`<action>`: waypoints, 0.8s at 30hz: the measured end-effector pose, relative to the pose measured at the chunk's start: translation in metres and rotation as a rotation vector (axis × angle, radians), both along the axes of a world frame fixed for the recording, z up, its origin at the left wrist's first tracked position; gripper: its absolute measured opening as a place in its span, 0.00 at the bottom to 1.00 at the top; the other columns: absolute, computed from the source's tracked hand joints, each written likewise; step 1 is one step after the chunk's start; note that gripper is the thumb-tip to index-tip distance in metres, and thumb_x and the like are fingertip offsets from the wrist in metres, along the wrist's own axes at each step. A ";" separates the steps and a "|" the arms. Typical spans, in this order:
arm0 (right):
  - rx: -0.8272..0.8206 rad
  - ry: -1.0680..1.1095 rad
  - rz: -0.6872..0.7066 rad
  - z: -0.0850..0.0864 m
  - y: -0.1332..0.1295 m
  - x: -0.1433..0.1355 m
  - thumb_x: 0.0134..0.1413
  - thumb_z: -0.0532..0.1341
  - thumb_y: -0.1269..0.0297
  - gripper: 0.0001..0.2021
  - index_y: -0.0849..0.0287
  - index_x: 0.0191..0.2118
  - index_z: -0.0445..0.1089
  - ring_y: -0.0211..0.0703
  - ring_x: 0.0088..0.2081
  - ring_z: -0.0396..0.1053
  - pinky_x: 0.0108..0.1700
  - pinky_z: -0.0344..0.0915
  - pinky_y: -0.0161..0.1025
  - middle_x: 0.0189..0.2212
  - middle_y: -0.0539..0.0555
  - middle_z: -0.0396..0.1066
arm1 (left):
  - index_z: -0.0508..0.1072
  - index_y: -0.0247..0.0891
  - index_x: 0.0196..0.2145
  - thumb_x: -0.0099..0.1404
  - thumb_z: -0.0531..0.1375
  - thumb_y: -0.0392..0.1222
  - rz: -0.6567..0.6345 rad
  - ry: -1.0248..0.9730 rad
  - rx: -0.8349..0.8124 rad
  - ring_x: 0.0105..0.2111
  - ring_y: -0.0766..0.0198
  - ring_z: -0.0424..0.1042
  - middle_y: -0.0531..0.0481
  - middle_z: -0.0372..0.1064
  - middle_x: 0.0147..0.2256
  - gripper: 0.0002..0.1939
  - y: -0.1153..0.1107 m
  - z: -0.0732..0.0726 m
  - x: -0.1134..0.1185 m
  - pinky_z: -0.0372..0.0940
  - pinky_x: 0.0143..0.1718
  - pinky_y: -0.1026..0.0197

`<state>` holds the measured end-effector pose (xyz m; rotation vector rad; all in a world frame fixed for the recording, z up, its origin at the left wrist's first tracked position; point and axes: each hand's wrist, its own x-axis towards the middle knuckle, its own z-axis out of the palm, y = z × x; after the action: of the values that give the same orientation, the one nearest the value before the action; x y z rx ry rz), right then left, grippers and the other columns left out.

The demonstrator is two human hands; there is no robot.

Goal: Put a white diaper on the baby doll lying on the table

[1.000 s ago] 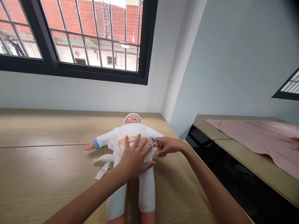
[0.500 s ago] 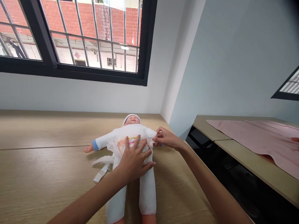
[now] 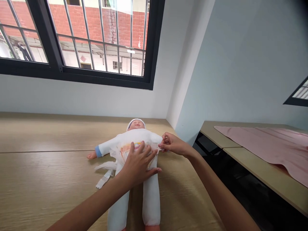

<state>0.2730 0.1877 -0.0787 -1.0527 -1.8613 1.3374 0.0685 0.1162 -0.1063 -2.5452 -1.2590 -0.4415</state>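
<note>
A baby doll (image 3: 130, 136) in a white suit and cap lies on its back on the wooden table, its legs toward me. Around its hips is a diaper (image 3: 124, 150) with a coloured print on the front. My left hand (image 3: 139, 162) rests on the diaper's front with fingers spread, covering much of it. At the diaper's right edge, my right hand (image 3: 172, 143) pinches the white diaper tab (image 3: 159, 148) between thumb and finger. On the left side, a loose white side flap (image 3: 106, 165) and a strip (image 3: 104, 179) stick out over the table.
The table (image 3: 60, 179) runs up to the wall under a barred window (image 3: 101, 38). To the right, past a dark gap, another table (image 3: 260, 160) carries a pink cloth (image 3: 264, 141).
My right hand still pinches the tab and has shifted very slightly. My left hand keeps its place on the diaper. The whole view has tilted a little.
</note>
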 end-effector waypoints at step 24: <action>-0.014 0.028 -0.008 -0.018 0.006 -0.019 0.42 0.69 0.53 0.22 0.57 0.32 0.55 0.35 0.26 0.63 0.30 0.58 0.35 0.23 0.44 0.63 | 0.74 0.21 0.47 0.68 0.54 0.53 0.007 0.263 0.384 0.54 0.45 0.66 0.32 0.72 0.47 0.27 -0.004 -0.025 0.034 0.56 0.57 0.47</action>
<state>0.2539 0.1935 -0.0968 -1.0417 -1.8286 1.3555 0.1022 0.1118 -0.1316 -2.1892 -0.9803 -0.3000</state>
